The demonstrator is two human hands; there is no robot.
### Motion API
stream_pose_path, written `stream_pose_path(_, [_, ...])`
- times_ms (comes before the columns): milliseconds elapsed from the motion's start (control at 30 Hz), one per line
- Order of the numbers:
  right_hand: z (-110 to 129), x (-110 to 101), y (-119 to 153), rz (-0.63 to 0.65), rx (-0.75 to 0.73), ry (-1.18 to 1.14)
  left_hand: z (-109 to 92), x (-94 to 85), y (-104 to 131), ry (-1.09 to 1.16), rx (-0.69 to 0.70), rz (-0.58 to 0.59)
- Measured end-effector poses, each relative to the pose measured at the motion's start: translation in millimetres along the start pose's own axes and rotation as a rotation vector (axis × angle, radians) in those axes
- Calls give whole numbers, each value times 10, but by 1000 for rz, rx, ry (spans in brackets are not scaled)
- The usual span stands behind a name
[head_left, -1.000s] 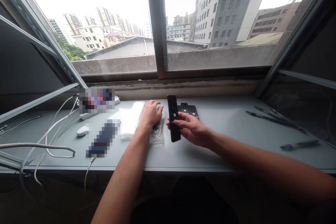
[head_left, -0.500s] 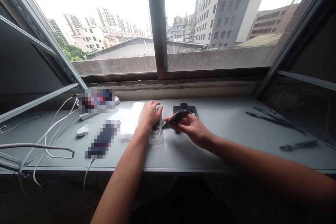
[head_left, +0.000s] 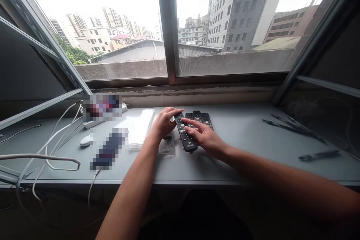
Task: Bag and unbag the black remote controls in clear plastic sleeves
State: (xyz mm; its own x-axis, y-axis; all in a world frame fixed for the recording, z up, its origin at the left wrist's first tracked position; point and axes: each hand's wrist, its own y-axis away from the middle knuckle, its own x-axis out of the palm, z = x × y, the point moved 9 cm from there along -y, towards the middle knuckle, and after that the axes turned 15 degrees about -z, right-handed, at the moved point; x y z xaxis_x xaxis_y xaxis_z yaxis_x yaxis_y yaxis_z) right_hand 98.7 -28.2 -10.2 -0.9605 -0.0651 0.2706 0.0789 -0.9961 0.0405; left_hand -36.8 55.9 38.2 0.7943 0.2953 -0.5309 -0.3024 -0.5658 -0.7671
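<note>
A black remote control point(head_left: 185, 135) with rows of small buttons is held tilted above the desk, its button face up. My right hand point(head_left: 206, 135) is closed around its right side, thumb and forefinger lying over the buttons. At the remote's far end, my left hand point(head_left: 164, 122) has its fingers on the top edge; its palm side is hidden. Below and beside my left hand lies a clear plastic sleeve point(head_left: 167, 150) with something dark partly visible in it. Several more black remotes point(head_left: 207, 119) lie side by side just behind my right hand.
A stack of clear plastic sleeves point(head_left: 137, 131) lies left of my left hand. Farther left are a blurred-out phone-like thing point(head_left: 108, 152) on a cable, a white oval object point(head_left: 86, 141) and a power strip point(head_left: 125, 108). Dark pens point(head_left: 289, 127) lie on the right.
The remote in my right hand has turned from edge-on to button face up and come nearer my left hand. My left hand has lifted from the sleeve to the remote's far end.
</note>
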Motion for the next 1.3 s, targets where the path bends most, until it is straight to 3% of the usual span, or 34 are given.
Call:
stream_pose_path(267, [-6, 181, 131, 195, 9, 71, 251, 13, 24, -182, -126, 18])
stream_pose_path(667, [-124, 132, 82, 160, 49, 112, 677, 88, 168, -327, -348, 73])
stream_pose_path(967, [-287, 122, 70, 168, 183, 187, 721, 23, 206, -302, -392, -24])
stream_pose_path(1067, [-339, 110, 57, 182, 230, 197, 782, -19, 218, -231, -509, -58])
stream_pose_path(1167, [-327, 115, 41, 185, 220, 159, 871, -42, 260, -88, -725, -74])
stream_pose_path(1300, [-119, 127, 42, 120, 23, 120, 815, 34, 298, 396, -1032, -128])
